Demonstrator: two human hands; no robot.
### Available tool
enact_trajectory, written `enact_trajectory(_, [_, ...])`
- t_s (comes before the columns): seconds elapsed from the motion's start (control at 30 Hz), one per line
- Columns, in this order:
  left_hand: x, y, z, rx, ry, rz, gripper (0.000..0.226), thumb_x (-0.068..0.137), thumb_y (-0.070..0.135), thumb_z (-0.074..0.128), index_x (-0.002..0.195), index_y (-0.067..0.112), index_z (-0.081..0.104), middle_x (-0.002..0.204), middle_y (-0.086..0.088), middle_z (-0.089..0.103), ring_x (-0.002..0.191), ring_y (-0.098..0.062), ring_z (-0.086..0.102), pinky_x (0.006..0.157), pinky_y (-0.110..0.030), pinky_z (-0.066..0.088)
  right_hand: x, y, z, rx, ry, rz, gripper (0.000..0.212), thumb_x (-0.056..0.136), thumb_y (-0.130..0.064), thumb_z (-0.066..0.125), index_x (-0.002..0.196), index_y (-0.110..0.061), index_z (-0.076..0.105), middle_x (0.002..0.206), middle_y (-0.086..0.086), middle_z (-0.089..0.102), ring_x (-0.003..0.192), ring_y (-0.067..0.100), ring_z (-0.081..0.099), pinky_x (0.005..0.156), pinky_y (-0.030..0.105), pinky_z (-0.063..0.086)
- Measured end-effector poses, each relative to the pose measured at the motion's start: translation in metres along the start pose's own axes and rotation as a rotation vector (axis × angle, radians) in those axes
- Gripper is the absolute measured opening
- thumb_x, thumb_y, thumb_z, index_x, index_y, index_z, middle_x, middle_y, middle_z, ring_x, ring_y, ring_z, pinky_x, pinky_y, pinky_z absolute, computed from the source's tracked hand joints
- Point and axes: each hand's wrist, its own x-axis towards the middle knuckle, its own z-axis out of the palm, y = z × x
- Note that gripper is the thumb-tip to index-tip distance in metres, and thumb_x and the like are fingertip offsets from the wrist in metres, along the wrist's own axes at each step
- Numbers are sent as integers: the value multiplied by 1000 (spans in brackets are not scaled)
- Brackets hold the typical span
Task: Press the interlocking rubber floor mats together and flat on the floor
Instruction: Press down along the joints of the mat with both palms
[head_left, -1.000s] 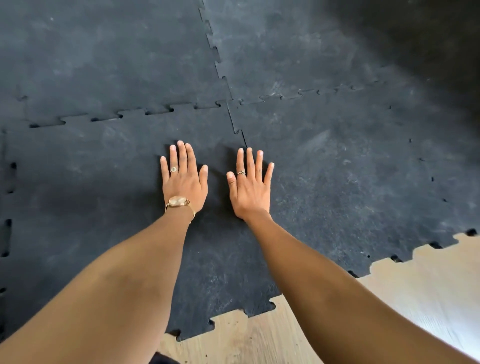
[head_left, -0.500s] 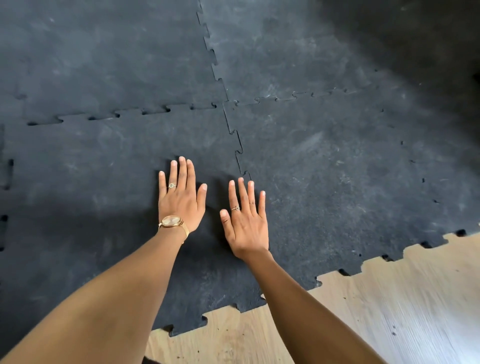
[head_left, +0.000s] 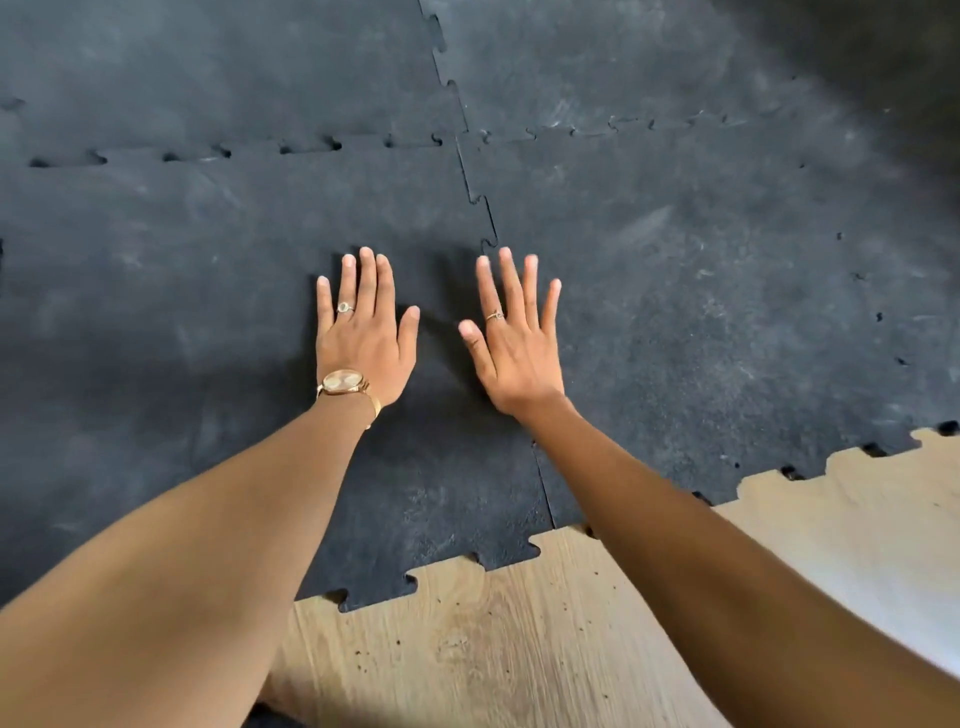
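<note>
Several black rubber mats with puzzle-tooth edges lie joined on the floor. My left hand (head_left: 363, 332), wearing a ring and a gold watch, rests flat with fingers spread on the near left mat (head_left: 182, 312). My right hand (head_left: 514, 338), also ringed, is spread flat over the seam (head_left: 483, 208) between that mat and the near right mat (head_left: 701, 312). The seam runs away from me and disappears under my right palm. A cross seam (head_left: 260, 148) toward the far left mat shows small dark gaps between its teeth. Both hands hold nothing.
Light wooden floor (head_left: 493, 649) shows along the near edge, where the mats' toothed border (head_left: 447, 566) ends. More mats (head_left: 623, 52) continue toward the far side, in shadow at the upper right. My forearms cross the lower frame.
Both hands have drawn back toward me along the seam, from near the four-mat corner. The right hand's fingers are now spread wider. More wooden floor is in view.
</note>
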Motion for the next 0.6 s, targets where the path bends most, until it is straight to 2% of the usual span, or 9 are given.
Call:
enact_trajectory(0.1, [0,1,-5,-8,-13,-4,64,102,41,25,154,4,16,162,-13,15,151,-28,10,121,-52,6,4,2,5,-25,-43,34,69,99,-54,9,156,-15,2,165,8,0,151,30,-12,119,58,-6])
enact_trajectory(0.27, [-1,2,-6,16,-30,-20,64,101,42,24,154,7,15,163,-11,13,151,-27,9,121,-51,5,0,0,4,-57,-49,33,72,98,-55,5,155,-11,-4,165,8,-3,150,26,-16,120,53,-8])
enact_trajectory(0.43, [1,1,-12,14,-66,-13,64,102,43,21,155,8,9,164,-9,7,151,-25,3,122,-49,1,-72,-27,10,-65,-59,100,70,99,-54,-1,156,-12,3,164,8,1,150,27,-9,121,54,-3])
enact_trajectory(0.57, [-2,1,-14,-15,-76,-8,64,102,44,21,155,10,9,164,-7,5,151,-23,2,122,-45,0,-94,-31,12,-95,-169,177,76,94,-58,-11,156,-15,-1,163,5,-9,149,26,-16,120,51,-13])
enact_trajectory(0.6, [0,1,-16,-33,-71,-6,63,102,43,24,155,10,13,164,-7,9,151,-23,6,123,-44,2,-90,-31,9,-95,-176,178,77,94,-58,-10,156,-14,2,163,6,-6,151,26,-12,119,50,-14])
